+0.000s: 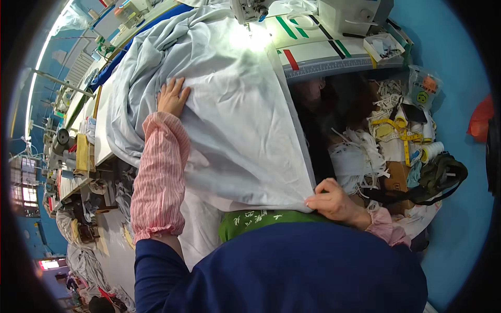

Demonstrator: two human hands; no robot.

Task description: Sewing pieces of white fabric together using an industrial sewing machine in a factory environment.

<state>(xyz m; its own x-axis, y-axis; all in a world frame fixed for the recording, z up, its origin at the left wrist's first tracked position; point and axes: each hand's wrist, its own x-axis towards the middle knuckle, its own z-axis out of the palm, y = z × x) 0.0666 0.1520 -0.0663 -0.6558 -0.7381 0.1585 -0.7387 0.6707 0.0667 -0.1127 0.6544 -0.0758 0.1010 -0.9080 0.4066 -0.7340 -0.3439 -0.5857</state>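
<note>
A large pale grey-white cloth (235, 120) spreads over the sewing table and hangs down to my lap, bunched in folds on its left side. My left hand (173, 97) lies on it with the fingers spread, pressing on the folded part. At the near right corner of the cloth, my right hand (336, 202) pinches the edge between thumb and fingers. Beyond the cloth stands the head of a sewing machine (249, 10), its lamp lighting the cloth's far right edge. Where the needle meets the cloth is lost in glare.
A ruler strip (334, 65) runs along the table's front edge. A small white box (383, 47) of bits stands at the right. Below it lie thread spools (432, 151), a yellow tape measure (407, 136), white scraps (360, 161) and a dark strap bag (441, 175). A blue wall borders the right.
</note>
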